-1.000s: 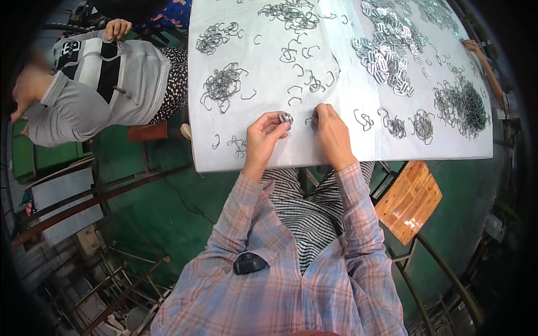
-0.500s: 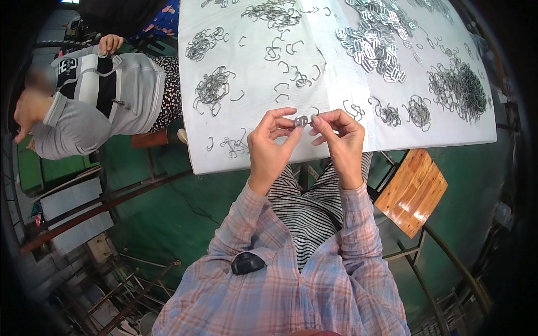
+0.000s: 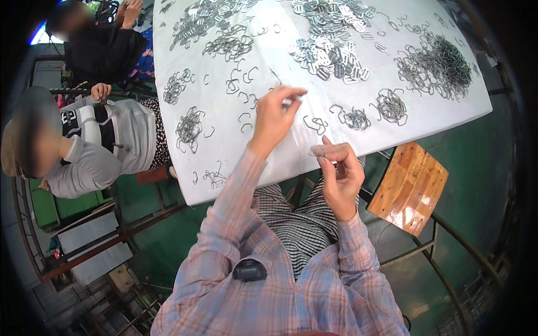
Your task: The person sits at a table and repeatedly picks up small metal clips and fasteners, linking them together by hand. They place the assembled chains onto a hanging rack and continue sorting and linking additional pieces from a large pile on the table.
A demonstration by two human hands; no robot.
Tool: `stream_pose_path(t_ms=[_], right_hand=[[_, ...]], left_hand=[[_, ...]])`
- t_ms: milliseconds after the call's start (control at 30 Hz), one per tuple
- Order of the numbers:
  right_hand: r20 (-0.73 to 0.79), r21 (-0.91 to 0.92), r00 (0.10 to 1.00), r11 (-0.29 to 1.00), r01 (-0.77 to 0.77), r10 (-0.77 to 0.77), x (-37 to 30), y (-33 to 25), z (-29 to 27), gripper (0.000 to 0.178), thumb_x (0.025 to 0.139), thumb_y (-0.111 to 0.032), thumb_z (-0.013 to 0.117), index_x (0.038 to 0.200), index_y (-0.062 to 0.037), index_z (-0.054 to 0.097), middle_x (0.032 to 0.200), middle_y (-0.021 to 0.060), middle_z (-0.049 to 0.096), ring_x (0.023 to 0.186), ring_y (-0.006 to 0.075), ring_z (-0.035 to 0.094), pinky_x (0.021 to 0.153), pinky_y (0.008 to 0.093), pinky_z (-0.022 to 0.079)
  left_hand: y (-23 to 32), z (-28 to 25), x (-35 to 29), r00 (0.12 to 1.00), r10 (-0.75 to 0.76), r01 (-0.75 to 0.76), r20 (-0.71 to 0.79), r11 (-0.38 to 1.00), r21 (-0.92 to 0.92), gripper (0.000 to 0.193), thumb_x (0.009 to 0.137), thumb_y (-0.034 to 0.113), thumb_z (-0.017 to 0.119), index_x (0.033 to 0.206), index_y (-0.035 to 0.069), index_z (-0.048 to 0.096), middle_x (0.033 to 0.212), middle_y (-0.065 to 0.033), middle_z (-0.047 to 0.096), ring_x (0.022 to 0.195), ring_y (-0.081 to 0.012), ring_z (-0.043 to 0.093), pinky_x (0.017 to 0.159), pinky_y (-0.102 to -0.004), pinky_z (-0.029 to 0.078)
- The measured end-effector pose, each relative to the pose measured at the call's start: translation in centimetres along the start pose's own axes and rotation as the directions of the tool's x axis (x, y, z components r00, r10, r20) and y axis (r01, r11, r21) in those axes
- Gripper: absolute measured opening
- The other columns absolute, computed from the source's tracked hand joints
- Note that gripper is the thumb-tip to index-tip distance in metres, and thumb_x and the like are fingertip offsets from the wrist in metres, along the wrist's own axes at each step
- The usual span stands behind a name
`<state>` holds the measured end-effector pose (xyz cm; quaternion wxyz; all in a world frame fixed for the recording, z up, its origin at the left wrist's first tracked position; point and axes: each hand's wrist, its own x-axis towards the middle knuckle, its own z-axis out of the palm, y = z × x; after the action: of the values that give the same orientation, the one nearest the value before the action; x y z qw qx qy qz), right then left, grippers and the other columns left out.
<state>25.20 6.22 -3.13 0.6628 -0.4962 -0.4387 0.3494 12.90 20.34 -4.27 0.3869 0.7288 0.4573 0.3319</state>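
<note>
My left hand (image 3: 276, 119) reaches out over the white table (image 3: 269, 162), slightly blurred, its fingers half bent and apart, with nothing visible in them. Closer to the front edge, my right hand (image 3: 341, 173) pinches a thin bent wire hook (image 3: 320, 152) between thumb and forefinger; the fingers cover part of it. A few loose wire hooks (image 3: 315, 125) lie between the two hands. Past my left hand spreads a heap of flat silvery slotted buckles (image 3: 330, 56). Small clusters of wire hooks (image 3: 390, 106) lie to the right of my hands.
A large tangle of wire hooks (image 3: 440, 67) covers the right part of the table, with smaller piles (image 3: 190, 127) at the left. A person in a grey top (image 3: 95, 162) sits at the left edge, another in black (image 3: 95, 50) beyond. A wooden stool (image 3: 409, 187) stands at right.
My hands have parted: the left has left the buckle it was pinching and moved forward, the right has drawn back toward the table edge. The view has shifted, so the table sits differently.
</note>
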Motion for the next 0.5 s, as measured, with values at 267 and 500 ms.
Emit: stream_pose_path(t_ms=[267,500], right_hand=[[-0.062,-0.079,0.998,0.997,-0.016,0.011,-1.7,-0.3,-2.8,0.009,0.080,0.010,0.063,0.082,0.0027,0.057,0.084,0.0119,0.066,0.080,0.0220,0.065,0.094,0.0436,0.052],[-0.033,-0.284,0.992,0.953,0.109,-0.124,0.3,-1.3,-1.8,0.010,0.079,0.011,0.064,0.084,0.0031,0.059,0.081,0.0117,0.064,0.077,0.0240,0.064,0.091,0.0419,0.053]], left_hand=[[-1.8,6.7,7.4,0.992,-0.037,0.050,-0.118,0.993,0.107,0.022,0.075,0.009,0.078,0.090,-0.002,0.067,0.092,-0.0132,0.070,0.080,-0.0159,0.067,0.069,-0.0275,0.053],[4.7,0.3,-2.6,0.954,-0.244,0.297,0.177,0.860,-0.416,0.018,0.082,-0.002,0.071,0.099,-0.005,0.067,0.093,-0.0091,0.069,0.088,-0.0142,0.067,0.077,-0.0250,0.055]])
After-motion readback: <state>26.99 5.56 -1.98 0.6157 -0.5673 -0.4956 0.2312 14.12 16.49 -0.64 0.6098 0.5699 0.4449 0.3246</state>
